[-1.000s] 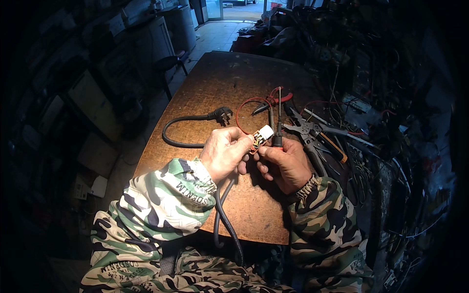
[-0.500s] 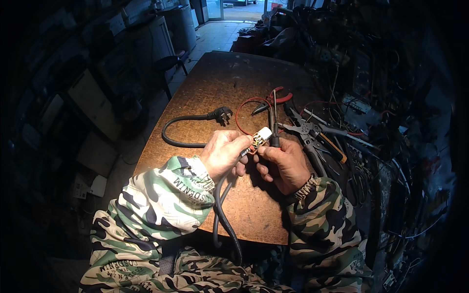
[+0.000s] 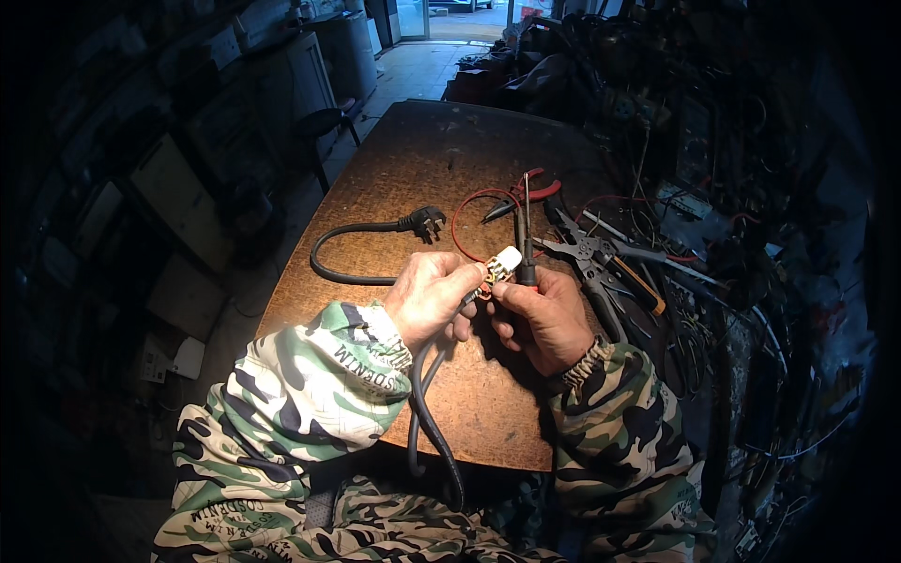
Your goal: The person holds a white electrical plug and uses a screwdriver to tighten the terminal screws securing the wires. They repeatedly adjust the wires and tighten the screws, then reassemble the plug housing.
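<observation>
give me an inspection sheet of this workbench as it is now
surface: brown table, worn and speckled, far half bare
job's things: small white connector held between both hands; thin tool upright by the right fingers
clutter: pliers, red-handled tool and other hand tools along the right side
grips: left hand closed on the connector and cord end; right hand closed on the tool, pinching at the connector
cables: black cord with plug loops left, then hangs off the near edge; red wire loop behind the connector
surroundings: dim shelves left, tangled wires right, bright doorway far end

bare tabletop (image 3: 413,159) ahead, pliers (image 3: 587,253) crowding right
</observation>
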